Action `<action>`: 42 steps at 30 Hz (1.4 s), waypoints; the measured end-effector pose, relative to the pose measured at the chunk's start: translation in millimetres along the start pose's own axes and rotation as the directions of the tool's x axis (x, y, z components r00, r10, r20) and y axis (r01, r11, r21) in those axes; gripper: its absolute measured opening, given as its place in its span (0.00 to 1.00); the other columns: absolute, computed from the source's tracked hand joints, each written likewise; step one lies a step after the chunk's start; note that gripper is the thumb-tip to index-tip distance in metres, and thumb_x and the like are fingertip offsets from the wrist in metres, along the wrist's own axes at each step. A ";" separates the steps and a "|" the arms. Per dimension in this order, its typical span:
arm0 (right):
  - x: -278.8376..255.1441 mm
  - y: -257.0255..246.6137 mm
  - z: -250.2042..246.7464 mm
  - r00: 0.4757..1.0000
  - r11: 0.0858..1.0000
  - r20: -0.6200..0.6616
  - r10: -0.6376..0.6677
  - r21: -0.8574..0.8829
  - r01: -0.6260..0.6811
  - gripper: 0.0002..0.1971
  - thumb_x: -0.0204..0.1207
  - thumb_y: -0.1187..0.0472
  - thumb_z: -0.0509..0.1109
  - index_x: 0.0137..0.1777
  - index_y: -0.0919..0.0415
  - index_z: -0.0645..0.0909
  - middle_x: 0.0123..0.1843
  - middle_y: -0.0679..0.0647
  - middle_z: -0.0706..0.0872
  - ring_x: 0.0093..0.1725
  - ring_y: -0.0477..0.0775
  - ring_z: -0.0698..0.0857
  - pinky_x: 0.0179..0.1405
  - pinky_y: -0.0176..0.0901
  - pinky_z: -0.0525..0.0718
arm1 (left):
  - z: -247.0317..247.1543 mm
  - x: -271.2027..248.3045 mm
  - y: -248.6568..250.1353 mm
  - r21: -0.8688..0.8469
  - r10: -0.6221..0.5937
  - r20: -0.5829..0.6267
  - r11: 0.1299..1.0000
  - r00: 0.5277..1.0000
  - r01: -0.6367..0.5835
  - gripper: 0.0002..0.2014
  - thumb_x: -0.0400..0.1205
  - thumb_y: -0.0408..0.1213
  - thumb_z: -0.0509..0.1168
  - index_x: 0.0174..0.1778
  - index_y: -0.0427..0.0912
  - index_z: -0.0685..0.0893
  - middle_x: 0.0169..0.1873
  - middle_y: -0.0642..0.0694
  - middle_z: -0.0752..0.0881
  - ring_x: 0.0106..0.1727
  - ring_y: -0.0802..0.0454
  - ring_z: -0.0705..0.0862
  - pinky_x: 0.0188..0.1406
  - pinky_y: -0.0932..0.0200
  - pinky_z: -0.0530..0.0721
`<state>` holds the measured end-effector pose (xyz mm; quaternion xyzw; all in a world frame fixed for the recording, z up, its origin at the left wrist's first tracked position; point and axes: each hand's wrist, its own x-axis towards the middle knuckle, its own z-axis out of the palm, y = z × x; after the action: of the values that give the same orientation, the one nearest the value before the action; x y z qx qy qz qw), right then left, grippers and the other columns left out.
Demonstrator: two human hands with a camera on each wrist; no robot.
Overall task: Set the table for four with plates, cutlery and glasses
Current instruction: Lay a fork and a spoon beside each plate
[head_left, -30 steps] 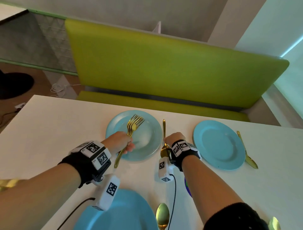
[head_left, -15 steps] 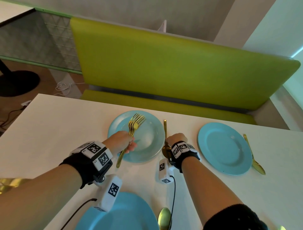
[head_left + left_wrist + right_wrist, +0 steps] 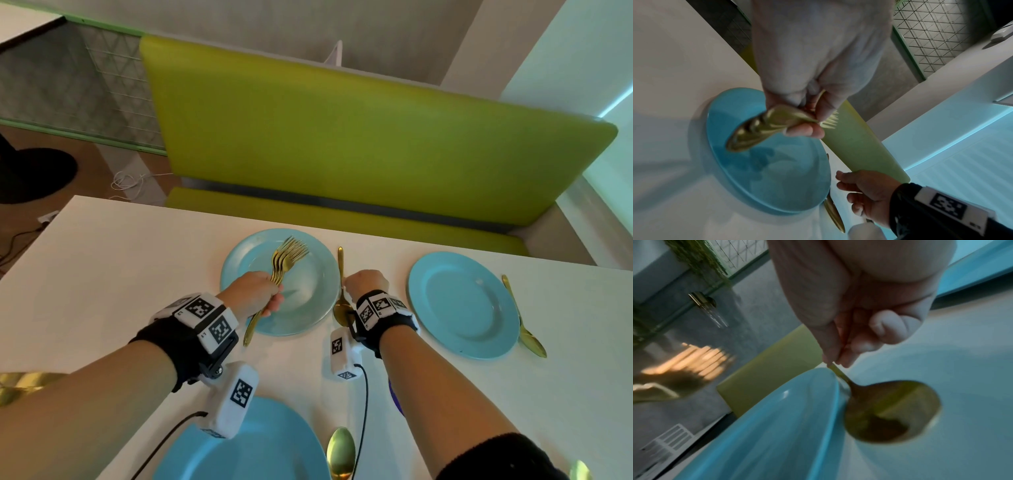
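Note:
My left hand (image 3: 255, 296) (image 3: 809, 100) grips a bundle of several gold forks (image 3: 286, 258) (image 3: 764, 128) above the far left blue plate (image 3: 308, 308) (image 3: 777, 181), tines pointing away. Just right of that plate lies a gold spoon (image 3: 340, 308) (image 3: 892, 412) on the white table (image 3: 120, 267). My right hand (image 3: 364, 284) (image 3: 840, 344) pinches its handle between thumb and fingers, bowl toward me. Another blue plate (image 3: 462, 305) sits to the right with a gold spoon (image 3: 524, 325) beside it. A third blue plate (image 3: 267, 445) and a spoon (image 3: 339, 452) lie nearest me.
A lime-green bench (image 3: 359, 147) runs along the table's far edge. Cables from the wrist cameras trail over the near plate and the spoon. A gold object (image 3: 24, 383) shows at the left edge. A dark round base (image 3: 34, 174) stands on the floor at left.
Both hands stay almost where they were: the left still holds the forks over the plate, the right still holds the spoon. Only the head view has shifted slightly.

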<state>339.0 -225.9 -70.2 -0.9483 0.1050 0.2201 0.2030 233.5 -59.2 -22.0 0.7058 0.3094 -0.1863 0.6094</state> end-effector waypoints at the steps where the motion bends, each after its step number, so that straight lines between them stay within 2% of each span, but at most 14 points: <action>1: -3.2 -2.4 -2.4 0.999 0.999 0.007 -0.038 -0.011 0.038 0.13 0.79 0.55 0.62 0.39 0.62 0.83 0.44 0.55 0.88 0.38 0.52 0.85 0.36 0.41 0.82 | 0.7 0.0 0.3 0.011 0.001 -0.001 1.000 1.000 -0.001 0.07 0.83 0.25 0.54 0.42 0.35 0.76 0.30 0.41 0.79 0.29 0.50 0.73 0.27 0.62 0.71; 3: -8.8 -1.5 -8.3 0.993 0.993 -0.001 -0.117 0.007 0.117 0.14 0.79 0.57 0.61 0.52 0.63 0.87 0.53 0.58 0.89 0.50 0.56 0.86 0.55 0.46 0.85 | 1.9 0.2 0.7 0.039 -0.001 -0.008 0.999 1.000 0.001 0.07 0.82 0.25 0.55 0.39 0.35 0.76 0.28 0.42 0.80 0.28 0.50 0.72 0.26 0.62 0.70; 4: -13.1 0.3 -11.1 0.988 0.986 -0.026 -0.155 0.053 0.156 0.14 0.79 0.57 0.62 0.53 0.62 0.87 0.54 0.57 0.89 0.52 0.56 0.85 0.58 0.46 0.83 | 2.6 0.5 0.7 0.057 -0.004 -0.014 0.998 1.000 0.005 0.08 0.81 0.25 0.56 0.37 0.35 0.76 0.26 0.43 0.80 0.27 0.50 0.72 0.25 0.63 0.70; 7: -32.2 0.5 -15.3 0.947 0.918 -0.087 -0.311 0.230 0.322 0.09 0.76 0.56 0.70 0.49 0.59 0.88 0.51 0.54 0.90 0.48 0.48 0.83 0.50 0.33 0.79 | 6.2 -0.2 1.9 0.088 -0.003 -0.029 0.996 1.000 0.006 0.08 0.81 0.26 0.57 0.36 0.35 0.77 0.21 0.47 0.82 0.24 0.52 0.72 0.19 0.67 0.70; 9: -48.2 -4.6 -14.3 0.883 0.856 -0.054 -0.466 0.223 0.466 0.08 0.74 0.56 0.73 0.50 0.58 0.89 0.50 0.51 0.90 0.39 0.38 0.80 0.40 0.16 0.71 | 10.8 -1.7 3.4 0.101 0.009 -0.017 0.995 1.000 -0.007 0.05 0.82 0.28 0.58 0.41 0.34 0.78 0.25 0.46 0.83 0.23 0.53 0.73 0.19 0.67 0.71; 11: -57.3 -9.4 -10.4 0.803 0.793 -0.002 -0.596 0.157 0.589 0.09 0.73 0.57 0.74 0.51 0.58 0.89 0.53 0.50 0.90 0.35 0.33 0.77 0.39 0.12 0.69 | 16.5 -3.5 4.1 0.099 0.024 0.002 0.995 1.000 -0.024 0.04 0.82 0.28 0.59 0.43 0.35 0.77 0.29 0.44 0.85 0.24 0.53 0.74 0.22 0.65 0.71; 16: -63.9 -11.5 -4.6 0.732 0.734 0.094 -0.675 -0.018 0.679 0.09 0.76 0.60 0.69 0.52 0.54 0.89 0.58 0.51 0.87 0.57 0.52 0.83 0.60 0.44 0.79 | 25.9 -5.4 2.6 0.117 0.037 0.075 0.992 0.997 -0.046 0.07 0.80 0.25 0.62 0.37 0.38 0.77 0.33 0.41 0.87 0.29 0.52 0.79 0.25 0.63 0.73; 22: -63.1 -0.3 -17.7 0.673 0.657 0.253 -0.695 -0.157 0.738 0.11 0.79 0.58 0.66 0.56 0.56 0.87 0.59 0.53 0.86 0.60 0.54 0.81 0.63 0.46 0.78 | 25.7 -9.3 6.8 0.025 0.014 0.134 1.000 0.991 -0.017 0.08 0.79 0.21 0.63 0.38 0.37 0.75 0.33 0.37 0.85 0.30 0.50 0.82 0.24 0.64 0.76; 28: -54.2 8.0 -35.5 0.713 0.695 0.247 -0.656 -0.169 0.699 0.09 0.77 0.58 0.69 0.52 0.57 0.88 0.57 0.54 0.84 0.60 0.54 0.80 0.63 0.46 0.77 | 27.3 -4.8 8.6 -0.146 -0.018 0.079 0.989 0.997 0.029 0.06 0.84 0.31 0.59 0.42 0.34 0.76 0.26 0.39 0.87 0.26 0.49 0.86 0.22 0.63 0.82; 31: -34.2 24.0 -55.2 0.814 0.804 0.122 -0.568 -0.130 0.581 0.08 0.77 0.58 0.70 0.51 0.59 0.88 0.55 0.55 0.87 0.53 0.52 0.81 0.51 0.38 0.74 | 23.4 -0.1 7.7 -0.232 -0.037 0.001 0.972 0.999 0.036 0.04 0.85 0.31 0.55 0.51 0.33 0.72 0.32 0.39 0.85 0.16 0.54 0.85 0.16 0.68 0.81; 34: -11.5 47.5 -69.6 0.949 0.950 -0.036 -0.313 -0.001 0.313 0.09 0.77 0.58 0.70 0.50 0.62 0.88 0.51 0.58 0.90 0.48 0.53 0.84 0.42 0.38 0.80 | 14.6 3.1 4.7 -0.237 -0.023 -0.055 0.971 0.998 0.009 0.05 0.86 0.30 0.54 0.55 0.33 0.69 0.33 0.39 0.84 0.14 0.56 0.84 0.12 0.69 0.78; 36: 2.9 57.7 -68.8 0.990 0.984 -0.032 -0.141 -0.114 0.136 0.13 0.79 0.55 0.66 0.52 0.63 0.86 0.49 0.59 0.89 0.53 0.58 0.85 0.48 0.43 0.83 | 11.3 3.4 3.4 -0.235 -0.021 -0.051 0.972 0.998 0.008 0.05 0.86 0.29 0.55 0.55 0.32 0.70 0.33 0.39 0.84 0.15 0.56 0.84 0.12 0.69 0.77; 38: 9.3 61.6 -61.8 1.000 0.946 -0.015 -0.017 -0.323 0.012 0.17 0.81 0.49 0.60 0.51 0.62 0.82 0.40 0.55 0.83 0.48 0.55 0.82 0.40 0.41 0.80 | 10.9 3.0 3.3 -0.226 -0.017 -0.039 0.974 0.999 0.007 0.05 0.86 0.30 0.55 0.54 0.32 0.71 0.34 0.39 0.84 0.19 0.55 0.85 0.13 0.69 0.79; 42: 20.4 64.8 -44.5 0.995 0.950 -0.014 0.096 -0.298 -0.096 0.19 0.80 0.47 0.62 0.37 0.63 0.74 0.28 0.52 0.72 0.40 0.51 0.78 0.32 0.37 0.73 | 13.9 2.8 3.8 -0.171 0.013 -0.021 0.985 1.000 -0.016 0.05 0.86 0.31 0.55 0.51 0.34 0.74 0.36 0.41 0.85 0.34 0.50 0.85 0.18 0.68 0.82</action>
<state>354.9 -305.4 -65.0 -0.9618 0.1164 0.2435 0.0467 239.6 -72.4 -23.6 0.6549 0.3253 -0.1476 0.6659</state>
